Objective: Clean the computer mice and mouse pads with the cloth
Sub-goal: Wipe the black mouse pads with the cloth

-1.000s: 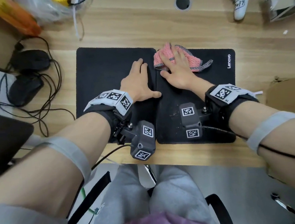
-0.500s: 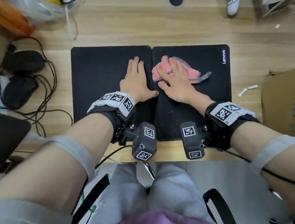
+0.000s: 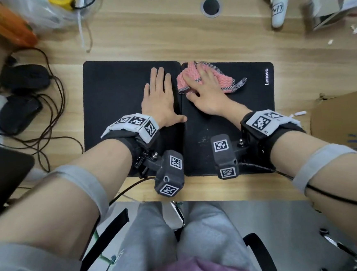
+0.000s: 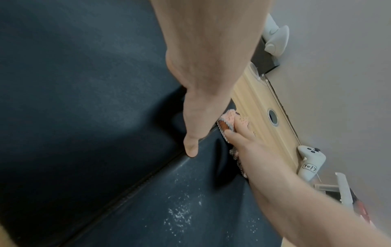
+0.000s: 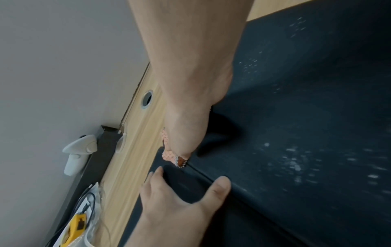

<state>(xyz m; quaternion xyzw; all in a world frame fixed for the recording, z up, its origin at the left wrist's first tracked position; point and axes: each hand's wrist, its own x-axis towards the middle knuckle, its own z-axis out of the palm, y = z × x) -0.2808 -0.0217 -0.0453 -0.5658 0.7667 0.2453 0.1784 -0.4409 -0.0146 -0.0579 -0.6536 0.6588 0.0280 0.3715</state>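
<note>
Two black mouse pads lie side by side on the wooden desk: the left pad [image 3: 114,97] and the right pad [image 3: 253,99] marked Lenovo. My left hand [image 3: 159,94] rests flat, fingers straight, on the left pad's right edge. My right hand [image 3: 203,88] presses a pink knitted cloth [image 3: 224,81] flat on the far left part of the right pad. White dust specks [image 4: 180,215] speckle the right pad's near part. Two black wired mice [image 3: 26,77] [image 3: 18,113] sit at the desk's left.
Tangled mouse cables [image 3: 51,132] spread left of the pads. A cable hole [image 3: 210,6], a white controller [image 3: 277,3] and an open box [image 3: 331,1] lie at the back. A cardboard box [image 3: 343,122] stands at the right, a plastic bag [image 3: 61,10] at back left.
My right hand has slid the cloth back toward the pad's far edge after pulling it nearer half a second ago. The left hand stays flat on the left pad.
</note>
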